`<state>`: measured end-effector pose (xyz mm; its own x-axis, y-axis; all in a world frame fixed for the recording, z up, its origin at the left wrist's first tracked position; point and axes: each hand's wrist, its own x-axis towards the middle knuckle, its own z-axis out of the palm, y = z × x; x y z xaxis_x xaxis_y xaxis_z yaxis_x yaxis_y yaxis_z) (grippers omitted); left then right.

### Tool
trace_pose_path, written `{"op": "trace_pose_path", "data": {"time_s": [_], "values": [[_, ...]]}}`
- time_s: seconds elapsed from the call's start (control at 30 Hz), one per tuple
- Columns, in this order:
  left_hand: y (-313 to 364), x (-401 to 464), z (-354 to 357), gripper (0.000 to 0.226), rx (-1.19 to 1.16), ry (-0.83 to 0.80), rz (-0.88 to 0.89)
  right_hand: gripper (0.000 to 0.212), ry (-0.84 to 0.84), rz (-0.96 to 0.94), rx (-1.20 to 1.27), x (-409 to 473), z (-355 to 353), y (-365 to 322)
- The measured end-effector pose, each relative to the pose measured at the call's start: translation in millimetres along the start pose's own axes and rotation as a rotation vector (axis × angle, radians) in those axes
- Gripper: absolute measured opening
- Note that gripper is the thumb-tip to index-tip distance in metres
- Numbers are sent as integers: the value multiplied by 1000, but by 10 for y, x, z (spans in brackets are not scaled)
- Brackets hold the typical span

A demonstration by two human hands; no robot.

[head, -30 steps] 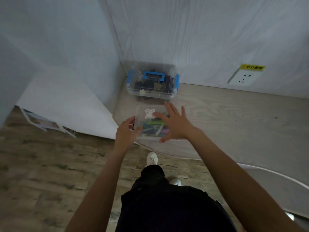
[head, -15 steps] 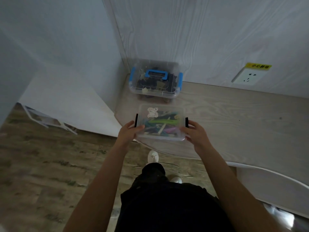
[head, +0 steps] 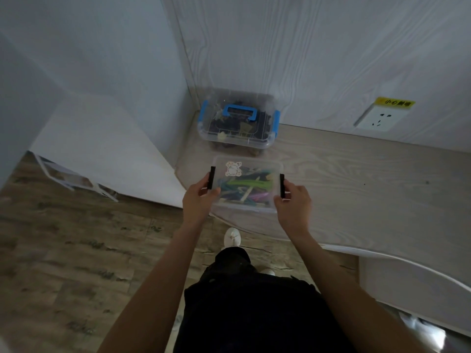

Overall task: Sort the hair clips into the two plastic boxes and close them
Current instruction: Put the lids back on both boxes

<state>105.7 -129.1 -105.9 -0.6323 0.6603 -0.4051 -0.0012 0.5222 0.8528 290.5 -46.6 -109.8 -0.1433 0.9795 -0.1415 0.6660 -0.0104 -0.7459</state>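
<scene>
A clear plastic box with black side latches and a sticker on its lid sits near the table's front left corner, full of colourful hair clips. My left hand grips the box's left end at the black latch. My right hand holds the right end at the other black latch. Behind it, in the corner by the wall, stands a second clear box with blue latches and a blue handle, lid on, holding dark clips.
The light wood table stretches to the right, with a curved white front edge. A wall socket with a yellow label is on the back wall. A white side panel stands to the left; wood floor and my legs lie below.
My right hand left the lid's top and moved to the box's right latch. Both hands now hold the box's ends; the left hand stayed at the left latch.
</scene>
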Motion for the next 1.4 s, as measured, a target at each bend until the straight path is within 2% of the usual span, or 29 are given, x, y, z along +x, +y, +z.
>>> {"op": "trace_pose_path", "data": {"time_s": [0.2, 0.3, 0.47, 0.6, 0.7, 0.8, 0.93, 1.0, 1.1, 1.2, 1.4], "values": [[17, -50, 28, 49, 39, -6, 26, 39, -78, -25, -88, 25, -81, -63], [192, -146, -49, 47, 1, 45, 71, 40, -100, -13, 105, 6, -282, -196], [840, -149, -254, 39, -80, 116, 295, 44, -147, 12, 553, 129, -707, -579], [1168, 138, -276, 49, -64, 96, 389, 45, -118, -42, 701, 447, -695, -875], [1273, 418, -254, 58, -8, 79, 419, 46, -79, -65, 719, 758, -581, -1033], [1290, 671, -258, 55, 86, 72, 459, 43, -69, -73, 688, 1018, -465, -1132], [1235, 880, -223, 53, 211, 22, 499, 40, -60, -58, 466, 1167, -340, -1064], [1164, 977, -195, 57, 271, 55, 522, 42, -92, -38, 371, 1162, -322, -991], [1073, 987, -167, 60, 473, 231, 650, 51, -257, 159, 563, 1096, -283, -934], [1052, 911, -164, 47, 600, 320, 826, 51, -285, 195, 639, 1091, -229, -928], [931, 993, -273, 38, 669, 358, 822, 48, -332, 212, 643, 1131, 4, -1120]]}}
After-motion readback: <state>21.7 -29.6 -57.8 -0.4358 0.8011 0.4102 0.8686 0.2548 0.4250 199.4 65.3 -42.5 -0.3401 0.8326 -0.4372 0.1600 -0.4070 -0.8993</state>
